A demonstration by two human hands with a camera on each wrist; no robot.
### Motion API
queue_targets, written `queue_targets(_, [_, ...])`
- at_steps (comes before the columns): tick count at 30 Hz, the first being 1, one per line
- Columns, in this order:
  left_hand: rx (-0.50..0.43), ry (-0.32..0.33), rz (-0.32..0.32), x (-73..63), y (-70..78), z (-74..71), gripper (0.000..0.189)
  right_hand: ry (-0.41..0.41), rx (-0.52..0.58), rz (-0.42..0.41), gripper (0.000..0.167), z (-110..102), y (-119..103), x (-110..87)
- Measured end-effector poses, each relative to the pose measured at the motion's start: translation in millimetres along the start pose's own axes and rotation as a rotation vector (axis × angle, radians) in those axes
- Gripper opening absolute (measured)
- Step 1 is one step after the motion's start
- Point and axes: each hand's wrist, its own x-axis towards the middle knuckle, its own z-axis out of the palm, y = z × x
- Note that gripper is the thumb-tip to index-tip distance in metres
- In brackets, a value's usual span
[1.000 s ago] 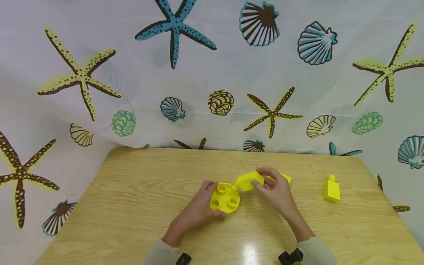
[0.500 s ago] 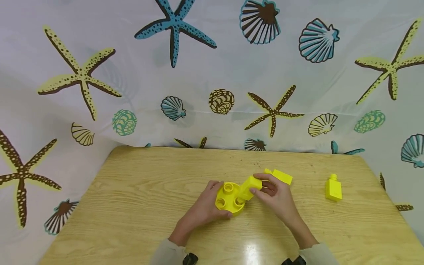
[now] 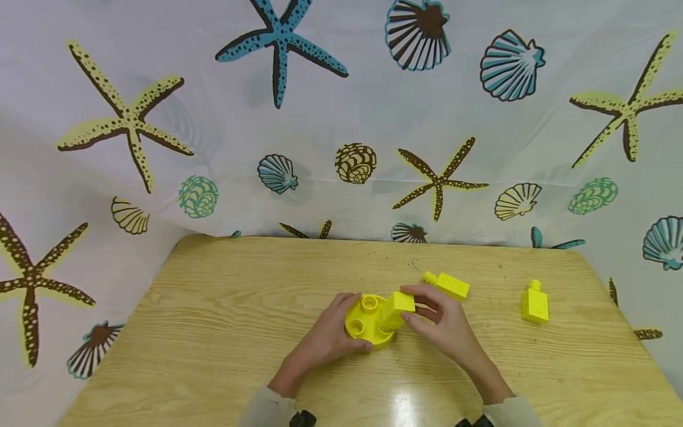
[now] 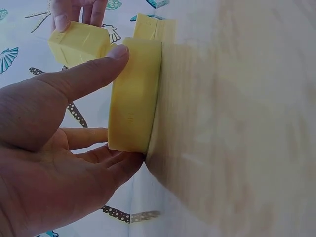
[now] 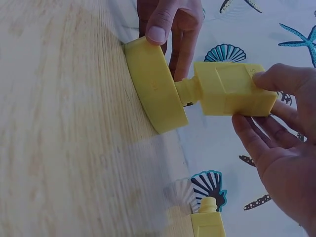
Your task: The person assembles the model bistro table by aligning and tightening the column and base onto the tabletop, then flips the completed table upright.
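Note:
On the tabletop sits a round yellow plastic disc (image 3: 374,335) with ringed sockets on top. My left hand (image 3: 326,333) grips its left side, thumb and fingers on the rim; the left wrist view shows the thumb on the edge of the disc (image 4: 132,98). Between thumb and fingertips my right hand (image 3: 447,323) pinches a yellow square block (image 3: 397,309) with a threaded neck. The block stands nearly upright, neck down, at the disc's right-hand socket. In the right wrist view the neck of the block (image 5: 229,91) meets the disc's top face. Two other sockets show uncovered.
Behind my right hand a second threaded yellow block (image 3: 452,286) lies on its side. Farther right a third block (image 3: 535,306) lies with its neck pointing away. The wooden table (image 3: 240,284) ends at a patterned cloth (image 3: 320,201) with starfish and shells.
My right hand has brought the block from a sideways tilt to nearly upright, neck at the right-hand socket. The disc and my left hand have shifted slightly right.

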Motion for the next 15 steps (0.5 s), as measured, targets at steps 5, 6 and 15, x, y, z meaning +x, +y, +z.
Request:
queue_targets(5, [-0.006,-0.004,0.017,1.3,-1.7,-0.9,0.096,-0.036,-0.021,0.003,0.038,0.2,-1.9,1.0])
queue_targets(6, [-0.005,-0.005,0.018,1.4,-2.3,-0.7,0.096,-0.042,-0.024,0.006,0.037,0.1,-1.5,1.1])
queue_targets(15, [-0.023,-0.011,0.023,-0.4,-5.1,3.6,0.096,-0.084,0.002,0.048,0.037,-3.4,-2.3,-3.4])
